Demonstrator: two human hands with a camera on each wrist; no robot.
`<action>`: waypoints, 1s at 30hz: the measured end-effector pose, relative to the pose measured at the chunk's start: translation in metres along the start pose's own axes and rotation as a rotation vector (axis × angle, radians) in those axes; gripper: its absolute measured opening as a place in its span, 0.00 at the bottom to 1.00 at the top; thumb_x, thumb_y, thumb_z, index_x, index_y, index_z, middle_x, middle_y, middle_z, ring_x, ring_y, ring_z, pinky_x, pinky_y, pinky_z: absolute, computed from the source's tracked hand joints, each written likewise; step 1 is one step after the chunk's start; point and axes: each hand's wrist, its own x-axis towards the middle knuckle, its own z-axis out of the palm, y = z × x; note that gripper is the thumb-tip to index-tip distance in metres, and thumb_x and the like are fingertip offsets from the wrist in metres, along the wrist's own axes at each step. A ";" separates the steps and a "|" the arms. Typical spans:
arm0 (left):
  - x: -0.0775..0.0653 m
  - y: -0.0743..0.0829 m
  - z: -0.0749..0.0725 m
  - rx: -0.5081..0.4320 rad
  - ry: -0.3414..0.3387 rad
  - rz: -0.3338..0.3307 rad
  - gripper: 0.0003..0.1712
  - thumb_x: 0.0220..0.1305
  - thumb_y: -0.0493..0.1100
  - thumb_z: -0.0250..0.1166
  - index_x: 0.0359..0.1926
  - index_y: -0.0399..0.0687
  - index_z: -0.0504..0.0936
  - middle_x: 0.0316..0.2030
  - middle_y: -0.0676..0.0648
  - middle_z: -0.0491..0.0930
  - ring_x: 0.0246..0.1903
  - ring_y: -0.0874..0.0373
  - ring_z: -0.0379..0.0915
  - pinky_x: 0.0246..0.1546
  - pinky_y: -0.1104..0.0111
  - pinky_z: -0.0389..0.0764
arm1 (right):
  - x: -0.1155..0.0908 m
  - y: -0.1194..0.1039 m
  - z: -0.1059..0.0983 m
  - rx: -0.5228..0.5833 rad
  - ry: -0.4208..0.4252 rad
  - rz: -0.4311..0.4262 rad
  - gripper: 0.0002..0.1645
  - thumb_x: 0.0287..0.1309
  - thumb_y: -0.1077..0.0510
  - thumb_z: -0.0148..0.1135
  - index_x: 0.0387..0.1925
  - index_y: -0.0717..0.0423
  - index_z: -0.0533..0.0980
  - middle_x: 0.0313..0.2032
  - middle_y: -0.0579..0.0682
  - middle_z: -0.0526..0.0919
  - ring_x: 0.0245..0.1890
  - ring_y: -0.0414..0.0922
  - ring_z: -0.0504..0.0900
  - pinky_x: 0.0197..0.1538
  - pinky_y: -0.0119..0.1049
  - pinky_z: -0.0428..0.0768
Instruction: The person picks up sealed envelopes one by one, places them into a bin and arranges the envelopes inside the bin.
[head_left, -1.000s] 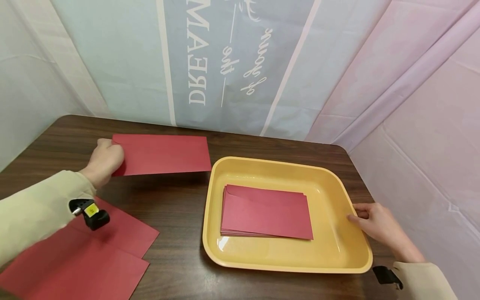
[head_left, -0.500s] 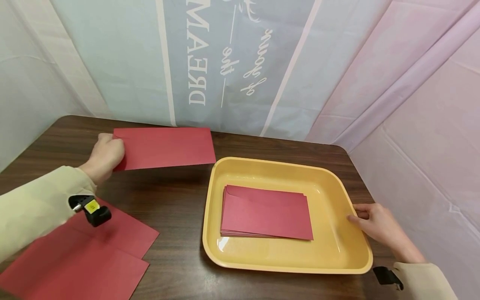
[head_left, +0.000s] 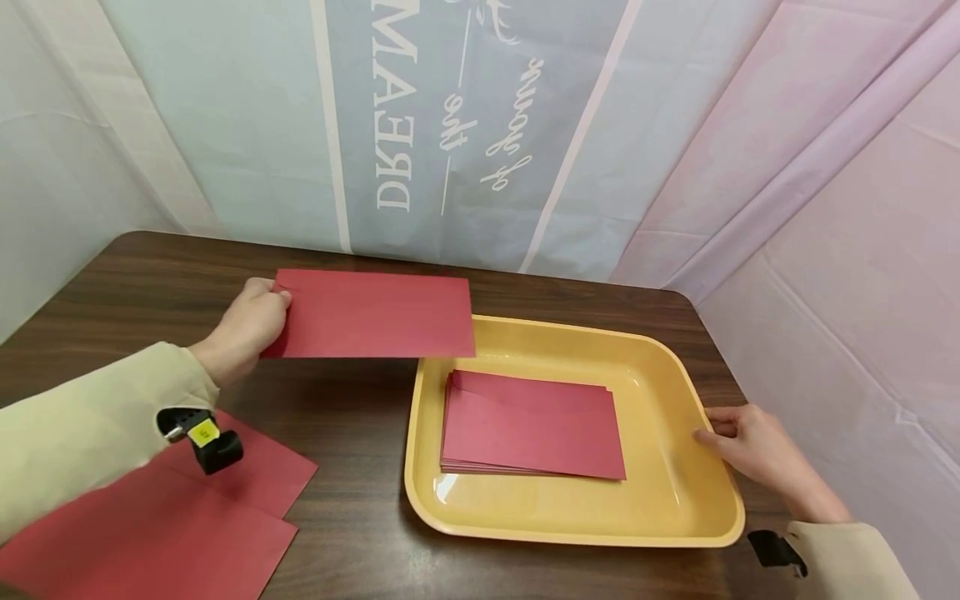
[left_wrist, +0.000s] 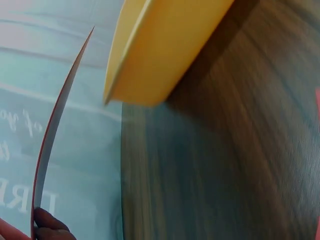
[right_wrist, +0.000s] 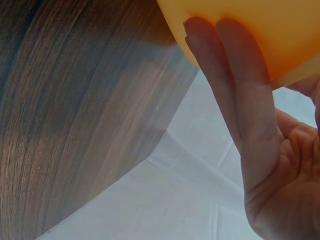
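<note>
My left hand (head_left: 251, 325) pinches a red envelope (head_left: 375, 315) by its left end. Held above the table, the envelope overlaps the back left corner of a yellow tray (head_left: 675, 533) in the head view; the left wrist view shows it edge-on, slightly bowed. Inside the tray lies a stack of red envelopes (head_left: 534, 425), its edges a little uneven. My right hand (head_left: 761, 450) grips the tray's right rim, thumb on the inner side. Against the outer wall press its straight fingers (right_wrist: 245, 75) in the right wrist view.
More red envelopes (head_left: 150, 533) lie overlapping on the dark wooden table (head_left: 360, 500) at the front left, partly under my left sleeve. A printed cloth backdrop (head_left: 442, 125) hangs behind the table's far edge. Pale cloth also borders the left and right sides.
My left hand first lifted the envelope slightly, then carried it right until it overlapped the tray's back left rim. The right hand, tray and stack have stayed in place.
</note>
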 end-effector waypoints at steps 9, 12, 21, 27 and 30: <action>-0.016 0.014 0.033 -0.036 -0.167 0.022 0.21 0.74 0.41 0.34 0.57 0.26 0.55 0.46 0.35 0.61 0.45 0.45 0.63 0.41 0.64 0.64 | 0.001 -0.002 -0.001 -0.007 0.008 -0.020 0.23 0.56 0.59 0.64 0.47 0.75 0.77 0.32 0.60 0.87 0.26 0.41 0.86 0.31 0.28 0.78; -0.019 0.020 0.043 -0.046 -0.205 0.036 0.20 0.75 0.41 0.35 0.57 0.27 0.55 0.44 0.36 0.63 0.41 0.49 0.66 0.38 0.65 0.67 | 0.001 -0.002 -0.001 -0.015 0.007 -0.017 0.23 0.56 0.59 0.64 0.47 0.75 0.77 0.32 0.61 0.87 0.26 0.41 0.86 0.31 0.29 0.78; -0.025 0.032 0.064 -0.059 -0.316 0.109 0.20 0.75 0.41 0.41 0.59 0.28 0.55 0.44 0.36 0.74 0.33 0.62 0.76 0.39 0.70 0.73 | 0.001 -0.001 0.001 -0.006 0.012 -0.014 0.23 0.56 0.59 0.64 0.48 0.75 0.77 0.33 0.62 0.87 0.26 0.41 0.86 0.31 0.29 0.78; -0.026 0.033 0.075 -0.046 -0.370 0.122 0.18 0.72 0.38 0.47 0.56 0.30 0.57 0.44 0.35 0.79 0.38 0.58 0.78 0.48 0.65 0.72 | 0.001 0.000 0.001 0.000 0.020 -0.013 0.24 0.56 0.59 0.64 0.48 0.75 0.77 0.33 0.62 0.86 0.26 0.41 0.86 0.31 0.28 0.78; -0.026 0.034 0.080 -0.061 -0.408 0.134 0.19 0.71 0.36 0.49 0.56 0.30 0.56 0.45 0.34 0.80 0.38 0.58 0.79 0.48 0.65 0.72 | 0.001 0.001 0.001 0.004 0.021 -0.013 0.24 0.56 0.59 0.64 0.48 0.75 0.77 0.33 0.62 0.87 0.26 0.42 0.86 0.31 0.29 0.78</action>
